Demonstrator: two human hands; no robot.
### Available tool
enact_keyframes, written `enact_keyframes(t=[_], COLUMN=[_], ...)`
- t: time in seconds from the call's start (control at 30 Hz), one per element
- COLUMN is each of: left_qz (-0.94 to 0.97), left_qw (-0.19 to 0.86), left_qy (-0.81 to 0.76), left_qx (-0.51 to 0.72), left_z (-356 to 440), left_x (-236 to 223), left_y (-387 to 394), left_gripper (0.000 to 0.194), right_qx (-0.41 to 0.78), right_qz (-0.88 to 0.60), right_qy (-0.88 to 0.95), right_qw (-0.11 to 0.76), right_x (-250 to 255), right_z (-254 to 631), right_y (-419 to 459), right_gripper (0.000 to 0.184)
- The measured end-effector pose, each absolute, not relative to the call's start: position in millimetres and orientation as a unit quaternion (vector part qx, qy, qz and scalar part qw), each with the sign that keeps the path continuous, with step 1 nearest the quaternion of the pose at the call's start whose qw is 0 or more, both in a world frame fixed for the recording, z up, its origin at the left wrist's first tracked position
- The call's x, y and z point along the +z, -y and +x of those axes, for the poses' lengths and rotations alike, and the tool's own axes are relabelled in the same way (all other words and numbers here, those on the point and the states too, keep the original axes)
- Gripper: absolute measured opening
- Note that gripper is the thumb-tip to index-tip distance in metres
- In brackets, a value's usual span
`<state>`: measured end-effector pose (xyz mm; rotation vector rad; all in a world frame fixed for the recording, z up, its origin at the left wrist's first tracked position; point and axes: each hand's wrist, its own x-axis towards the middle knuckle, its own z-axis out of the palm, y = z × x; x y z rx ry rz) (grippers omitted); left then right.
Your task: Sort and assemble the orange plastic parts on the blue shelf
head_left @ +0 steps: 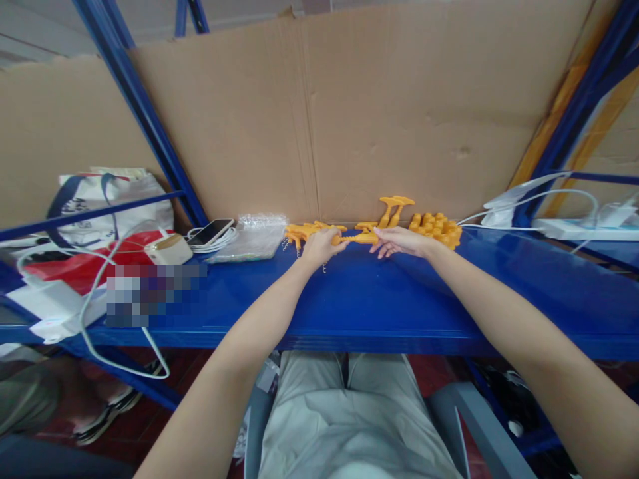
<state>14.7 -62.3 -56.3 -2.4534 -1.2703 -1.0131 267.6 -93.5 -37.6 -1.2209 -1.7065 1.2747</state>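
Tool (363, 238), yellow, lengthwise left-to-right between 2 hands (320, 246) (399, 241)

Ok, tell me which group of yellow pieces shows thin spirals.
The left group, by the left hand: thin spirals stick out, while none show on the right cluster or the T-shaped pair near the right hand.

"Where does the camera sit?"

"Worn on the head, facing forward and down over the lap (349, 406) and blue counter (379, 306)."

"How near?"

"Close above the lap; the left hand (319, 246) and right hand (402, 240) show farther out, mid-frame, before the cardboard panel (379, 113)."
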Motion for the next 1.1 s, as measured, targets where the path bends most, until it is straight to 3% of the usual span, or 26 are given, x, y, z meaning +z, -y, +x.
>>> enact_keyframes(t=[0.17,0.27,0.47,0.67,0.8,1.0,1.1], left_qz=[-0.831,-0.832,-0.829,-0.826,-0.825,-0.825,-0.825], left_qw=[0.098,0.095,0.114,0.122,0.115,0.096,0.090], left_qy=[0.423,0.412,0.401,0.407,0.409,0.412,0.419], left_qx=[-0.348,-0.359,-0.372,-0.371,-0.374,-0.375,-0.368], left_z=[15.7,14.8,15.0,16.5,17.4,19.0,19.2], left_x=[-58.3,-59.6,-61.8,-61.8,-62.9,-61.9,-60.0], left_y=[61.0,60.1,59.5,60.3,58.4,60.0,62.4], left_gripper=[0.024,0.024,0.025,0.024,0.024,0.022,0.021], right_qx=[0.453,0.453,0.461,0.463,0.484,0.508,0.506], right_qz=[-0.455,-0.451,-0.457,-0.485,-0.498,-0.442,-0.448], right_qy=[0.676,0.678,0.672,0.652,0.633,0.634,0.628], right_qw=[0.361,0.364,0.356,0.354,0.342,0.379,0.385], right_x=[-39.3,-38.4,-38.7,-41.0,-39.2,-35.0,-34.4], right_z=[271.5,269.7,264.2,261.3,263.3,266.7,265.6], right_y=[91.6,91.8,90.5,87.6,89.0,94.3,95.1], right_gripper=[0.031,0.020,0.049,0.057,0.050,0.015,0.018])
